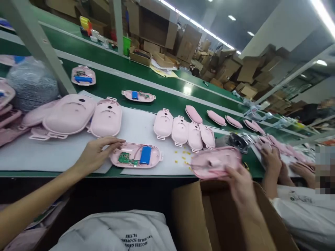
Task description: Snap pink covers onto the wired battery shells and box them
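My left hand (98,153) pinches the left end of a pink plastic housing half (133,145), which lies open side up at the bench's front edge. Inside that half are a green circuit board (125,158) and a blue battery (145,155), joined by thin wires. My right hand (239,177) grips the right end of a pink housing cover (214,162), held above the bench edge and blurred by motion. The cover's inner side faces me. Small yellow bits (185,153) are scattered on the white sheet between the two pieces.
Several pink shells (180,130) stand behind, with more at left (69,115). Beyond lie a green conveyor (167,94) and metal posts. An open cardboard box (188,212) is below my right arm. A co-worker's hands (272,164) are at right.
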### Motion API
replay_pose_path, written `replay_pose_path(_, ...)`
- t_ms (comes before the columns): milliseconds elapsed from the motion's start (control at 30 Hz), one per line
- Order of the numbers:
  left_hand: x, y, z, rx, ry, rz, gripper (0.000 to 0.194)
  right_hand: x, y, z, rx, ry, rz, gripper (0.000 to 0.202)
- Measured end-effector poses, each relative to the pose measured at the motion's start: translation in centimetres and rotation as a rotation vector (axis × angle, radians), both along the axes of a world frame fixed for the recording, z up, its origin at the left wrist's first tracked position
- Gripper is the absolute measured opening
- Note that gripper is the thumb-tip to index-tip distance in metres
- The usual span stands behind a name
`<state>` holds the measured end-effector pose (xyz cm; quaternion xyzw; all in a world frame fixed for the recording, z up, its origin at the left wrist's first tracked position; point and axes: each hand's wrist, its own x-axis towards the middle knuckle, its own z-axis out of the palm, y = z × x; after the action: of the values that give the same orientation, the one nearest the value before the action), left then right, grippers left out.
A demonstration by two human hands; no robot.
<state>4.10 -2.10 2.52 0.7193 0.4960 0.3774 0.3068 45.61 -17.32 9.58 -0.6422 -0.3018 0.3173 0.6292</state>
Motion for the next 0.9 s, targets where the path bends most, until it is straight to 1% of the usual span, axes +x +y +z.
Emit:
replay_pose_path(67, -0.2, -0.9, -0.5, 0.025, -0.130, 0.044, 0.029, -3.9, 3.9, -1.6, -0.057, 0.130, 0.136, 0.042)
replay_pose_path(133, -0.3, -1.8, -0.8, 0.055, -0.232, 0.043, 0.028, -8.6, 8.3, -3.2, -0.113, 0.221, 0.289, 0.043)
replay_pose_path(200, -0.3, -2.4, -0.9, 0.101, -0.292, 0.035, 0.024, -13.1, 11.6, -4.2, -0.127, 0.186, 0.409, 0.047)
replay_pose_path(267, -0.4, -2.7, -0.7, 0.220, -0.275, 0.056, 0.022, -16.4, 13.1, -4.6, -0.095, 0.078, 0.480, 0.057)
replay_pose_path(333, -0.4, -2.8, -0.3, 0.390, -0.152, 0.112, 0.021, -18.3, 13.3, -4.4, -0.042, -0.035, 0.519, 0.062)
replay_pose_path(400, -0.4, -2.7, 0.1, 0.532, 0.003, 0.155, 0.020, -19.3, 12.8, -3.8, -0.013, -0.110, 0.547, 0.061)
replay_pose_path(433, -0.3, -2.5, 0.3, 0.580, 0.069, 0.151, 0.019, -19.7, 12.4, -3.5, -0.005, -0.127, 0.543, 0.059)
replay_pose_path(500, -0.2, -1.9, 0.6, 0.634, 0.155, 0.093, 0.018, -20.4, 11.8, -3.0, 0.010, -0.117, 0.475, 0.058)
replay_pose_path(567, -0.3, -1.2, 1.0, 0.613, 0.181, -0.001, 0.022, -20.8, 11.4, -2.8, 0.039, -0.074, 0.352, 0.063)
replay_pose_path(633, -0.7, -0.6, 1.3, 0.523, 0.125, -0.103, 0.023, -21.0, 11.3, -2.8, 0.060, -0.045, 0.292, 0.066)
replay_pose_path(700, -1.0, -0.3, 1.6, 0.376, -0.008, -0.253, 0.019, -21.0, 11.1, -2.9, 0.051, -0.032, 0.303, 0.064)
replay_pose_path(733, -1.2, -0.2, 1.6, 0.305, -0.088, -0.304, 0.018, -21.1, 11.1, -3.0, 0.038, -0.025, 0.319, 0.061)
replay_pose_path(767, -1.2, -0.3, 1.6, 0.247, -0.166, -0.316, 0.017, -21.1, 11.0, -3.2, 0.024, -0.017, 0.334, 0.059)
replay_pose_path(800, -1.0, -0.4, 1.4, 0.208, -0.237, -0.287, 0.016, -21.2, 10.9, -3.4, 0.015, -0.008, 0.345, 0.058)
replay_pose_path(900, -0.1, -1.0, 0.5, 0.184, -0.417, -0.097, 0.018, -21.3, 10.5, -4.4, -0.002, 0.025, 0.375, 0.057)
